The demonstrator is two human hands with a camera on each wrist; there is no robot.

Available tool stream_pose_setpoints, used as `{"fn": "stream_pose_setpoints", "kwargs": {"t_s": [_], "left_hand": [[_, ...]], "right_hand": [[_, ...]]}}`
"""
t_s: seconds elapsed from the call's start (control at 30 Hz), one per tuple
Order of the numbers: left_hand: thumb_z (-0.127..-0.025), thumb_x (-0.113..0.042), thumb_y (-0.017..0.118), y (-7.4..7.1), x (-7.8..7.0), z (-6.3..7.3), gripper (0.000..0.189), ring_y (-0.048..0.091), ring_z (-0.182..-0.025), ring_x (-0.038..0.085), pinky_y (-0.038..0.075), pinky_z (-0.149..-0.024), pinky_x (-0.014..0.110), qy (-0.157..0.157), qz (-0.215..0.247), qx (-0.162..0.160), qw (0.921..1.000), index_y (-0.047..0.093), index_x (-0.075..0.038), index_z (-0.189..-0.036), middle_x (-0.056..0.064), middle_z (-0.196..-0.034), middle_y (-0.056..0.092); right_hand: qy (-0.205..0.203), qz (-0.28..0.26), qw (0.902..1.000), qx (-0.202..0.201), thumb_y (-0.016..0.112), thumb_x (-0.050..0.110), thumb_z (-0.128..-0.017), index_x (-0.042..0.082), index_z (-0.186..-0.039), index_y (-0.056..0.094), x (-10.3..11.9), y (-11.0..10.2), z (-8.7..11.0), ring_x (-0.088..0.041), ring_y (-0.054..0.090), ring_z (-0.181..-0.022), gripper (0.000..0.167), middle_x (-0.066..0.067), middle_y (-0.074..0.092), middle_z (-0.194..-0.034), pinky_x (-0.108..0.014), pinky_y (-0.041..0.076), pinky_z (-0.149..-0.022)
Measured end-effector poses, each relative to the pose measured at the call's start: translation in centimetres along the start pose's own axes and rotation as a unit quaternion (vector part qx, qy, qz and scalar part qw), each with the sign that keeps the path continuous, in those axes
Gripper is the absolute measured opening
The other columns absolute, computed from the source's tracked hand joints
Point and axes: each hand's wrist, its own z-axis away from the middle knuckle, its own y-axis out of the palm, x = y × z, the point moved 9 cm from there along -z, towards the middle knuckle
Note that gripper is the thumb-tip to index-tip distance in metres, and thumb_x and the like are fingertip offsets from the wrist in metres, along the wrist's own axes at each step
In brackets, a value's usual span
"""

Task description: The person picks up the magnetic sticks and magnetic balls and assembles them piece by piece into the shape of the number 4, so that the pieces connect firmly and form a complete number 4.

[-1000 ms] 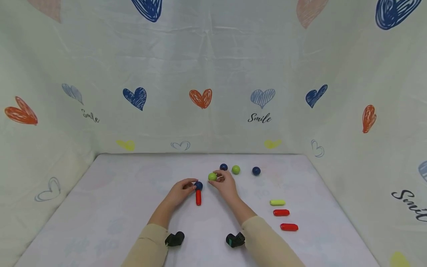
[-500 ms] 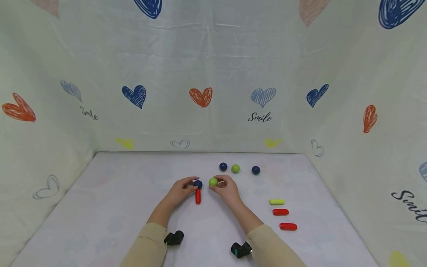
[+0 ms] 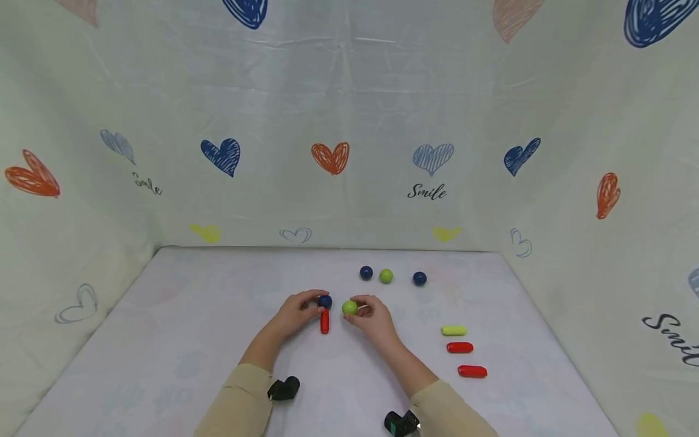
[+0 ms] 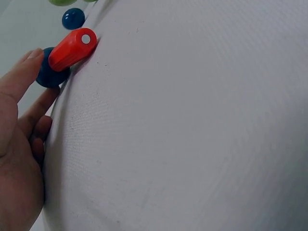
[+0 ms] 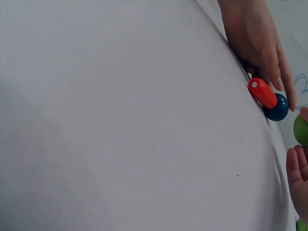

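Note:
My left hand (image 3: 297,311) pinches a dark blue ball (image 3: 324,301) between thumb and fingers. A short red rod (image 3: 324,322) with a small pale dot on its end joins that ball and points toward me; the left wrist view shows the rod (image 4: 73,49) against the ball (image 4: 52,72). Just to the right, my right hand (image 3: 374,320) holds a green ball (image 3: 349,308) by thumb and fingertips, a small gap from the blue ball. The right wrist view catches this green ball (image 5: 301,130) at its edge, beside the blue ball (image 5: 276,108).
Toward the back of the white table (image 3: 218,285) lie a blue ball (image 3: 366,272), a green ball (image 3: 386,276) and another blue ball (image 3: 419,278). On the right are a yellow-green rod (image 3: 453,331), a red rod (image 3: 460,348) and a second red rod (image 3: 472,371).
My right hand has drawn the green ball back toward me, from beside the rear blue ball to beside the one in my left hand. The left hand stays nearly still.

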Motion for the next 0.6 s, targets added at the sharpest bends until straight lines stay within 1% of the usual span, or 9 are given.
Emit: {"fn": "stream_pose_setpoints", "kwargs": {"t_s": [0.13,0.37,0.57,0.6], "left_hand": [[-0.09,-0.008,0.068,0.1,-0.1,0.0,0.036,0.05,-0.123,0.033,0.038,-0.103,0.052,0.013,-0.004,0.012,0.9998,0.066,-0.016,-0.125,0.01,-0.126,0.062],[-0.09,-0.005,0.068,0.3,-0.4,0.1,0.039,0.049,-0.126,0.033,0.038,-0.103,0.053,0.042,-0.019,0.025,0.9986,0.066,-0.016,-0.127,0.009,-0.132,0.06],[-0.089,-0.008,0.069,0.3,-0.1,0.1,0.039,0.048,-0.127,0.032,0.037,-0.103,0.053,0.031,-0.019,0.026,0.999,0.067,-0.019,-0.126,0.007,-0.132,0.06],[-0.089,-0.009,0.07,0.3,0.1,0.1,0.039,0.048,-0.127,0.031,0.036,-0.104,0.052,0.024,-0.015,0.027,0.9992,0.067,-0.02,-0.126,0.006,-0.132,0.06]], "right_hand": [[0.001,-0.001,1.0,0.006,0.083,0.008,-0.076,0.004,-0.113,0.067,-0.2,0.0,0.3,-0.015,0.057,-0.081,0.04,-0.007,0.061,-0.105,-0.023,0.051,-0.067],[0.016,-0.007,0.9997,0.018,0.082,0.008,-0.077,0.006,-0.114,0.067,-0.1,0.2,0.9,-0.016,0.056,-0.083,0.039,-0.006,0.06,-0.106,-0.023,0.051,-0.068],[0.014,0.0,0.9994,0.03,0.082,0.009,-0.078,0.006,-0.114,0.067,0.0,0.3,1.3,-0.017,0.056,-0.083,0.039,-0.006,0.061,-0.108,-0.024,0.05,-0.069],[0.015,0.001,0.9994,0.032,0.082,0.009,-0.078,0.006,-0.114,0.067,0.0,0.4,1.4,-0.016,0.056,-0.083,0.039,-0.006,0.061,-0.107,-0.024,0.05,-0.069]]}}
